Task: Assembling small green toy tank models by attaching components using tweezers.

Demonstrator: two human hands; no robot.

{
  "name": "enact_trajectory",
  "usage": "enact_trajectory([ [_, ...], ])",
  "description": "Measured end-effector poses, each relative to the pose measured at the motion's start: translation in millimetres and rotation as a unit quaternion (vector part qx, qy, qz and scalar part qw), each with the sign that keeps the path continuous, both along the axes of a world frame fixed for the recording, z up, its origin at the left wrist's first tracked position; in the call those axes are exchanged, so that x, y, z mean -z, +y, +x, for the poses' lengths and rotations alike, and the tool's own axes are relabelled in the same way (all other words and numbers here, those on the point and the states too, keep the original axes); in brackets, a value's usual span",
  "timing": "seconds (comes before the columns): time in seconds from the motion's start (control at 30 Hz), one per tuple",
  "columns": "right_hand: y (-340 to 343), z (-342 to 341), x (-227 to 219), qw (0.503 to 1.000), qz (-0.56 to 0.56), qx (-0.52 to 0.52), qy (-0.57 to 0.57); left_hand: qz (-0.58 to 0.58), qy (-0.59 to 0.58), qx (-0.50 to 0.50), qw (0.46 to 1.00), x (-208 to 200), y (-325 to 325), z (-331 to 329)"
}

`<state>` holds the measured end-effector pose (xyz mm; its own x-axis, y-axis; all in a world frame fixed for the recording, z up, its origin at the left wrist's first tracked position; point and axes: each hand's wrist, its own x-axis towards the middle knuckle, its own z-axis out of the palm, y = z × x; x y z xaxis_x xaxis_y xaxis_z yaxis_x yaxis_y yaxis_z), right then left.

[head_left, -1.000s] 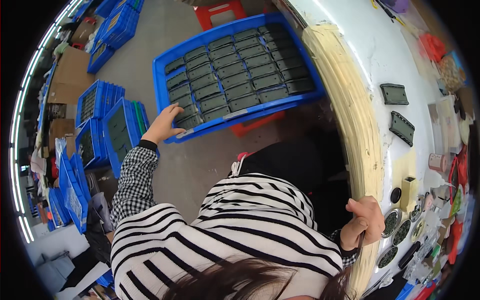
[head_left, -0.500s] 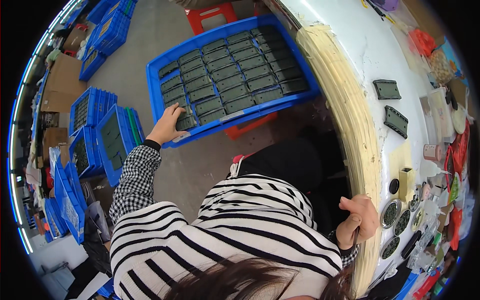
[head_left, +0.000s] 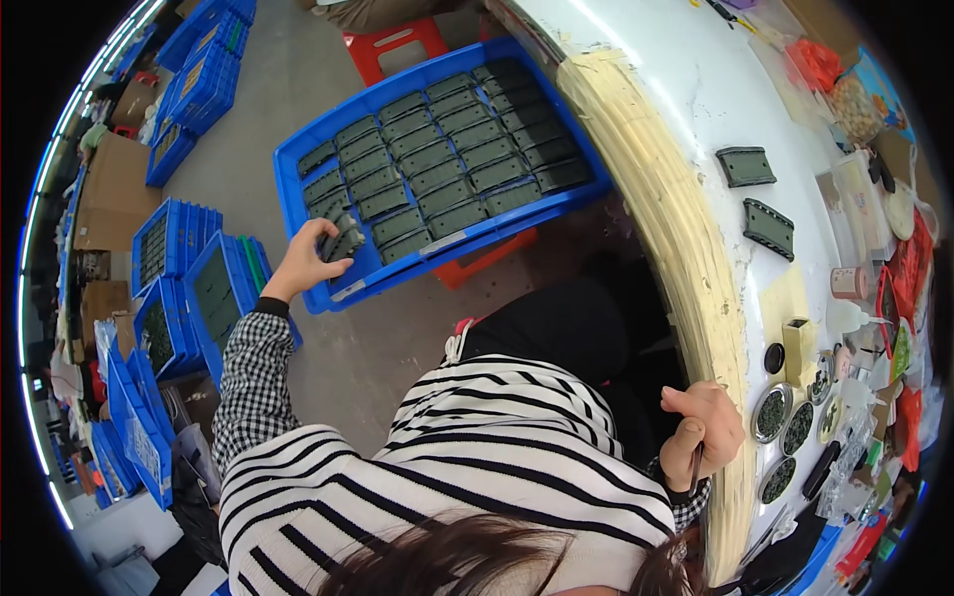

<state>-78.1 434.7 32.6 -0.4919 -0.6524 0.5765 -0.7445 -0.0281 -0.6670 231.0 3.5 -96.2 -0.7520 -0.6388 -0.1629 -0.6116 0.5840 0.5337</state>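
Note:
My left hand [head_left: 301, 262] is at the near left corner of a blue plastic crate [head_left: 288, 189]. Its thumb and fingers grip a dark green moulded plastic piece [head_left: 345, 239], tilted above the crate floor. Rows of similar green pieces [head_left: 437, 177] fill most of the crate. My right hand [head_left: 706, 427] is closed beside the workbench's padded edge, holding a thin dark stick-like tool [head_left: 697, 461] whose kind I cannot make out. Two more green pieces, one [head_left: 745, 167] farther and one [head_left: 769, 229] nearer, lie apart on the white bench.
A red stool [head_left: 397, 48] stands beyond the crate, and red legs show beneath it. Blue crates [head_left: 179, 243] are stacked on the left. Round tins [head_left: 772, 413] of small dark parts, a yellowish block [head_left: 797, 350] and bags crowd the bench's right side.
My left hand has raised a green piece from the crate's near left corner, baring blue floor beside it. My right hand keeps its grip on the thin tool. The view has shifted slightly.

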Motion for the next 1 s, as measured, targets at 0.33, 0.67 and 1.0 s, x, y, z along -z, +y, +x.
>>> enact_trajectory([
  [0.33,0.9,-11.7,-16.0,0.998,0.044,0.020,0.035,-0.101,0.251,0.175,0.947,-150.3,22.6,-249.6],
  [0.67,-3.0,-21.8,-28.7,0.990,0.085,0.089,0.070,-0.245,-0.008,0.311,0.918,-173.2,116.6,-511.0],
  [1.0,9.7,-44.2,-6.4,0.951,0.077,0.148,0.259,-0.279,-0.012,0.366,0.888,-185.9,185.9,-600.1],
])
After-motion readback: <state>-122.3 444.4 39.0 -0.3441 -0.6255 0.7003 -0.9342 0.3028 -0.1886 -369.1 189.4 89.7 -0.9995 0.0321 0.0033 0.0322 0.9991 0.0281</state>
